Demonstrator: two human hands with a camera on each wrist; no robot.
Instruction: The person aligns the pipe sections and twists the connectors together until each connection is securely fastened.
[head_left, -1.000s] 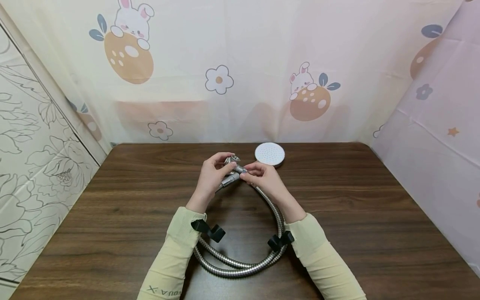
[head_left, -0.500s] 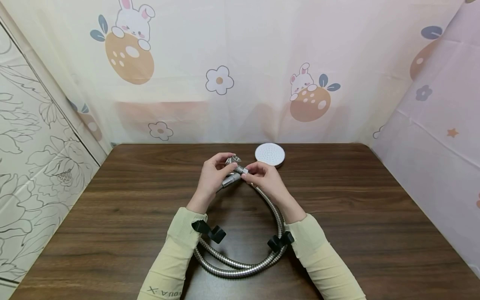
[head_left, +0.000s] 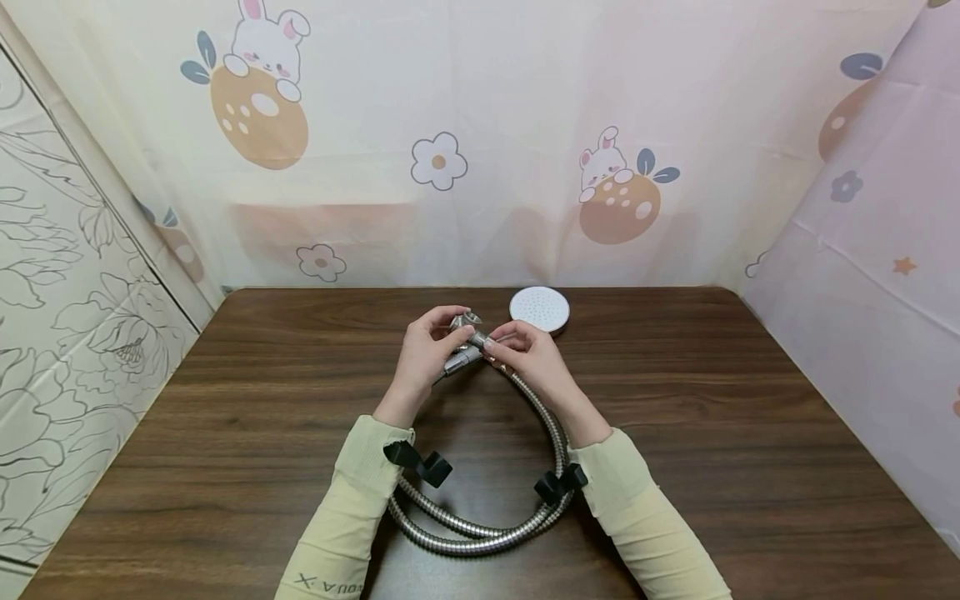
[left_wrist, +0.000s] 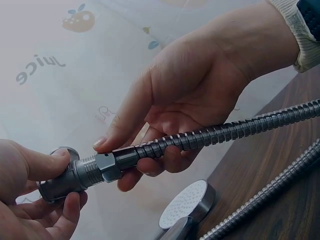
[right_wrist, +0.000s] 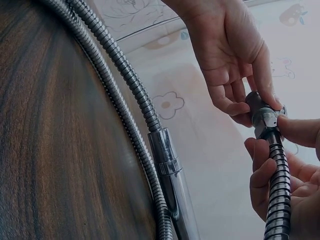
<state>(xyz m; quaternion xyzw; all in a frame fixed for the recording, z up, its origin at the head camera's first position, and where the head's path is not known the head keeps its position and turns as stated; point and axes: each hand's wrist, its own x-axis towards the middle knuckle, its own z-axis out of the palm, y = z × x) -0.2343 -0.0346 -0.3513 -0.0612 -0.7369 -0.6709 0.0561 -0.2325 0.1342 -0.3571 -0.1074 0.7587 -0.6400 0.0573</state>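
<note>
My left hand [head_left: 424, 352] grips a chrome pipe fitting [left_wrist: 60, 182] with a threaded outlet, thumb and fingers on opposite sides. With thumb and curled fingers, my right hand [head_left: 534, 358] holds the end of a metal shower hose [left_wrist: 200, 137] at its hex nut [left_wrist: 109, 167]. The nut sits against the outlet, and some bare thread [left_wrist: 90, 171] shows between nut and fitting. At its other end the hose joins the chrome handle [right_wrist: 172, 187] of a shower head [head_left: 539, 308]. That head lies on the table just beyond my right hand, its white spray face showing.
The hose loops over the wooden table [head_left: 262, 433] beneath and between my forearms. Black wrist mounts [head_left: 417, 461] sit at both cuffs. A printed curtain [head_left: 502, 125] hangs behind the far edge, with more patterned cloth at the sides.
The fingers of my right hand have shifted around the nut, the thumb now lying farther over it. My left hand, the fitting and the shower head stay in place.
</note>
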